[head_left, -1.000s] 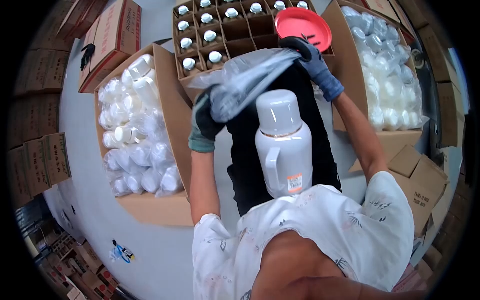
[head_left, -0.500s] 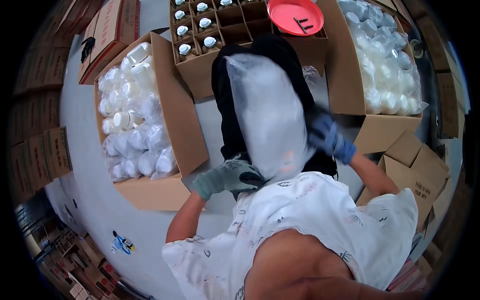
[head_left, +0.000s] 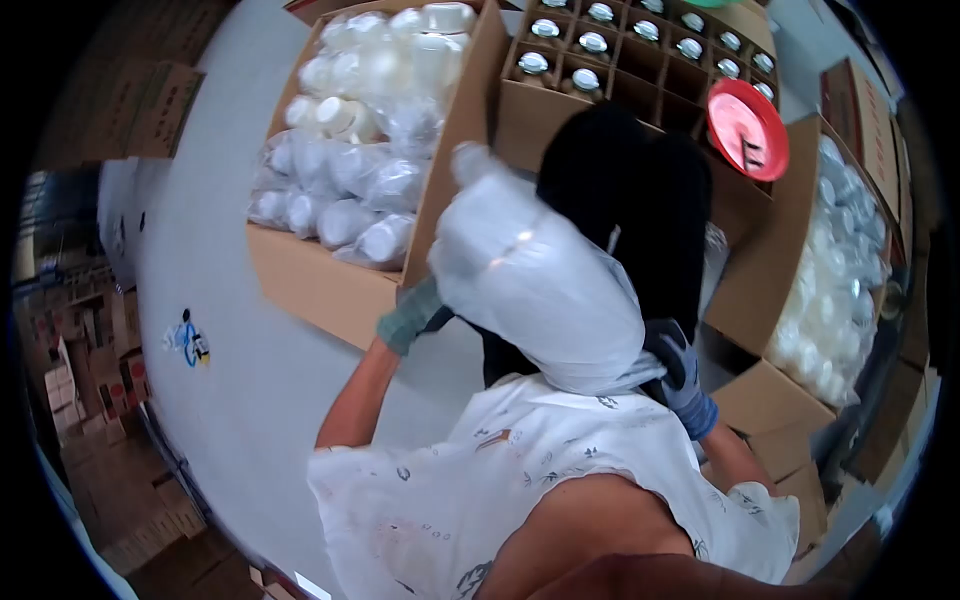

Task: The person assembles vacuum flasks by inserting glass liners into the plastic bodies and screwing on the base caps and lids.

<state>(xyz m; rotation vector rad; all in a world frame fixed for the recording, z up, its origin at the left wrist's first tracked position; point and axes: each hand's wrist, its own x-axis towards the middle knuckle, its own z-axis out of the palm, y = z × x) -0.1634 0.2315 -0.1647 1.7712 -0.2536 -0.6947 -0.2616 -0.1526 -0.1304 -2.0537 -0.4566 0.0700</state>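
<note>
A large, cloudy plastic bag (head_left: pixel 540 275), bulging with contents I cannot make out, lies slanted across my lap. My right hand (head_left: pixel 682 375), in a blue-grey glove, is closed around the gathered end of the bag by my right hip. On the other side, my left hand (head_left: pixel 408 315), in a grey-green glove, is against the bag's lower left side. Its fingers are hidden behind the plastic. Just beyond that hand stands a carton (head_left: pixel 325 285) filled with white plastic bottles (head_left: pixel 345 120), many wrapped in clear film.
Ahead, a divided carton (head_left: pixel 535 118) holds bottles with silvery caps; some cells are vacant. A red dish (head_left: pixel 748 130) with small dark pieces rests on its right edge. To the right, another carton (head_left: pixel 765 270) holds film-wrapped containers (head_left: pixel 835 290). A small blue-and-black item (head_left: pixel 188 340) lies on the floor.
The bag has swung from pointing forward to slanting left. My right hand has moved from the bag's side to its gathered end, and my left hand from the near end to the lower left side. My view has turned left.
</note>
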